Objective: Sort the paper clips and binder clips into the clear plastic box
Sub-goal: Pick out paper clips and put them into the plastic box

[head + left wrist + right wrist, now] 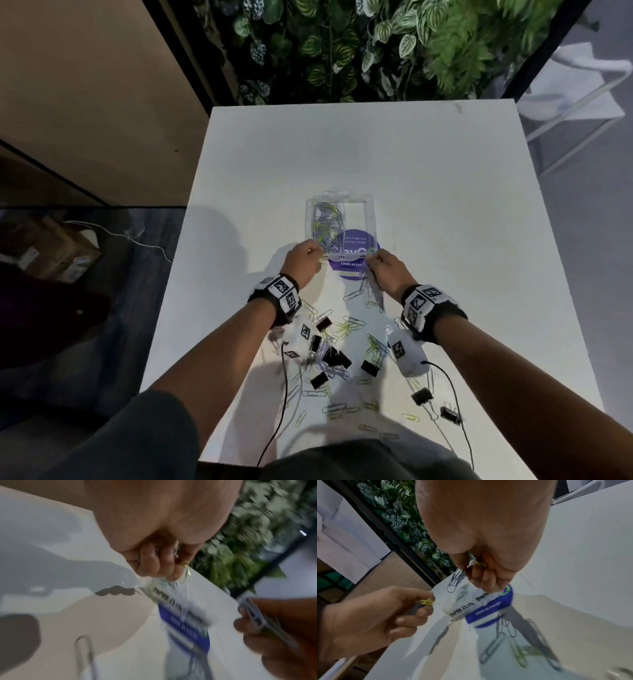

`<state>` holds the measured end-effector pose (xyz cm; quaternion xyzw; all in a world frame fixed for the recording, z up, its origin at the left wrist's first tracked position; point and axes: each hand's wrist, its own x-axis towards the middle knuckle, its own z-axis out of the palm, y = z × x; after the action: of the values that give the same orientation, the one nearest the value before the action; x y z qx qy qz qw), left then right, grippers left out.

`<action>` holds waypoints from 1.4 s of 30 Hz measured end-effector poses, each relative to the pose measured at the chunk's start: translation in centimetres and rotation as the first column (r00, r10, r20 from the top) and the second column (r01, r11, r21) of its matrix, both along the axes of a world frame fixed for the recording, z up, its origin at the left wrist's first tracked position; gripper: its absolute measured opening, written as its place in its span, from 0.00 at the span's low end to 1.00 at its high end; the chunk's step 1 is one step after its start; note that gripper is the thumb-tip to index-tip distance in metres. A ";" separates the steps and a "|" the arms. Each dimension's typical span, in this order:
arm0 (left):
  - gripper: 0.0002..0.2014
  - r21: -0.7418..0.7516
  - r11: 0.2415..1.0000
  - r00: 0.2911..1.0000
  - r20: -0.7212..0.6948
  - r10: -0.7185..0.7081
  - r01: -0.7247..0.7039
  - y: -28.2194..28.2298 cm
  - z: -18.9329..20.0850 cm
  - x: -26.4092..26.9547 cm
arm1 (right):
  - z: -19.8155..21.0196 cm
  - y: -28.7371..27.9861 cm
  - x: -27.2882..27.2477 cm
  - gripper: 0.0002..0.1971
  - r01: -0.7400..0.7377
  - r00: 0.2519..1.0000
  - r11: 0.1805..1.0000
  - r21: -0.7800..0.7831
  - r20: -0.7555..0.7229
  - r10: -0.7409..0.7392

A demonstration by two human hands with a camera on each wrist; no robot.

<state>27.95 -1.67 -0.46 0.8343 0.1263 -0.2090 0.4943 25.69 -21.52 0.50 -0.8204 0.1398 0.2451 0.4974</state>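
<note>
The clear plastic box lies mid-table, with a heap of silver and yellow paper clips in its left compartment; the right compartment looks empty. Its near edge carries a hand-written label. My left hand is at the box's near left corner, fingers curled round a bunch of paper clips, a yellow one sticking out. My right hand is at the near right corner and grips several silver clips. Loose paper clips and black binder clips lie scattered close to me.
A round purple sticker is on the white table under the box's near end. Thin black cables trail from my wrists across the clip pile. Leafy plants stand behind the far edge. A cardboard box sits on the floor, left.
</note>
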 end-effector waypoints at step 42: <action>0.15 0.626 0.542 0.694 0.003 -0.720 0.561 -3.5 -3.6 -10.5 | -5.7 -2.1 -6.6 0.23 -0.188 0.959 0.828 -0.528 0.081 0.270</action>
<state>17.46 -5.14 -4.03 0.9490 -0.1991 -0.2162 0.1144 19.10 -23.61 -5.21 -0.9504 0.0623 0.1934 0.2356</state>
